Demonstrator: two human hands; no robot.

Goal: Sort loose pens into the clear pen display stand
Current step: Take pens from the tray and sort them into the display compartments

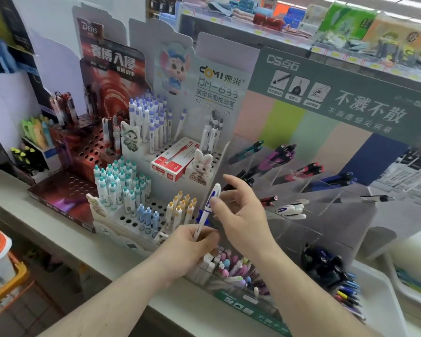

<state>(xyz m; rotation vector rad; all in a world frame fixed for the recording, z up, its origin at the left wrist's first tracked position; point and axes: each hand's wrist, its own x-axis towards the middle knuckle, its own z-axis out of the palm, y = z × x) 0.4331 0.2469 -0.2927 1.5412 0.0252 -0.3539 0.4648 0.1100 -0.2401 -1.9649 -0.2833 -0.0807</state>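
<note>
Left hand [192, 242] is gripping white-blue pen [208, 210] low, fingers curled around it; right hand [238, 210] is pinching its top. Clear stand [326, 190] sitting at 2 o'clock.

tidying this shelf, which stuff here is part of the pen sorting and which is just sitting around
Job:
- white and blue pen, held by left hand and right hand
- clear pen stand
- matching white pens in it

Just there:
- red box
- rabbit figure
- orange basket

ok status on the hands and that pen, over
Left hand grips white-and-blue pen low; right hand pinches its upper part. Pen upright, not yet in clear stand. Nothing blocking.
</note>
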